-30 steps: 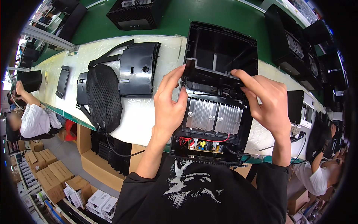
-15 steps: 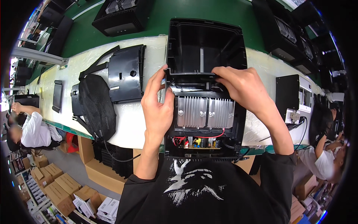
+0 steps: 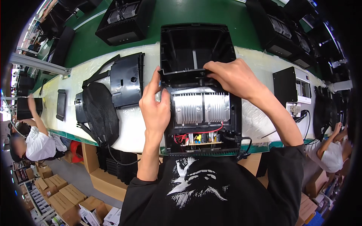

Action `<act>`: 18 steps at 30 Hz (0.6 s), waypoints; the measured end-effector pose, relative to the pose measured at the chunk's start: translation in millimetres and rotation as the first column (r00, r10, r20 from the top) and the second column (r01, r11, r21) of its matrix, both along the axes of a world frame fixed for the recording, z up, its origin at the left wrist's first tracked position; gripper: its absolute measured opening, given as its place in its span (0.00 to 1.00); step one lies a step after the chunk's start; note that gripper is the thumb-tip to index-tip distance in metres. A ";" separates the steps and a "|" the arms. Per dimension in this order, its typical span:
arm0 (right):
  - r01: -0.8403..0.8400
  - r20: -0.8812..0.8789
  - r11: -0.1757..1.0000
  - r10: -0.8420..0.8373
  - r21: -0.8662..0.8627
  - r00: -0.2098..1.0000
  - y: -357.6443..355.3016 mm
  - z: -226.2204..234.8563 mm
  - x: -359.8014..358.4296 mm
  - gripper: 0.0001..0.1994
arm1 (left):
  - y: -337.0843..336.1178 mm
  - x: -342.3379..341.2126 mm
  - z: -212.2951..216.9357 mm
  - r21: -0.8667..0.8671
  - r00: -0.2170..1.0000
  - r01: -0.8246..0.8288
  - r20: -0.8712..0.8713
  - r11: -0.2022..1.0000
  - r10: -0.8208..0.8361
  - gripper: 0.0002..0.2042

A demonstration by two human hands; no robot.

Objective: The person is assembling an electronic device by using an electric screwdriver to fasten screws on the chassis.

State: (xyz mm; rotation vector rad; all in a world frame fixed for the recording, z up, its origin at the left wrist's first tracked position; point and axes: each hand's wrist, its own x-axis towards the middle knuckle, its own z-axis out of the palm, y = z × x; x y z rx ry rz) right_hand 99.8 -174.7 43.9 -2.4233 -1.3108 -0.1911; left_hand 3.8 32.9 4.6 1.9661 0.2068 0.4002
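In front of me stands a tall black plastic housing (image 3: 237,116), open side up. Inside it, nearest my body, a circuit board (image 3: 203,144) with red wires sits below two finned silver heat sinks (image 3: 188,109). A black plastic panel (image 3: 183,78) crosses the housing's middle, just beyond the heat sinks. My left hand (image 3: 155,110) grips the panel's left end at the housing's wall, thumb nearer me and fingers on the far side. With bent fingers my right hand (image 3: 235,80) pinches the panel's upper edge right of centre; its fingertips are partly hidden.
Left on the padded table (image 3: 128,130) lie a black moulded cover (image 3: 126,83), a black mesh bag (image 3: 101,113) and a small black tray (image 3: 61,104). A black-and-white device (image 3: 290,86) stands at right. More housings (image 3: 122,24) stand on the green surface beyond. Co-workers sit on both sides.
The whole view has shifted, so the housing appears slightly further left. Both hands keep their hold on the panel, with little movement against the housing. The left co-worker's arm has shifted.
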 end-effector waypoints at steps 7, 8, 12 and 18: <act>0.010 -0.048 0.997 -0.007 0.070 0.999 -2.7 -20.9 2.1 0.08 | -1.9 4.0 2.9 -0.018 1.000 -0.008 0.002 1.000 0.008 0.25; 0.014 -0.076 0.999 -0.010 0.043 0.997 0.0 -18.0 2.9 0.06 | -1.5 4.2 1.8 -0.005 1.000 -0.020 0.009 1.000 0.020 0.25; 0.023 -0.242 0.987 -0.062 -0.160 0.968 6.9 -6.6 6.2 0.07 | 3.8 4.4 -4.8 0.017 0.997 0.000 0.071 1.000 -0.002 0.24; -0.029 -0.382 0.957 -0.088 -0.290 0.920 11.5 -4.2 11.4 0.08 | 3.5 3.2 -8.7 0.045 0.995 -0.008 0.097 0.999 0.003 0.22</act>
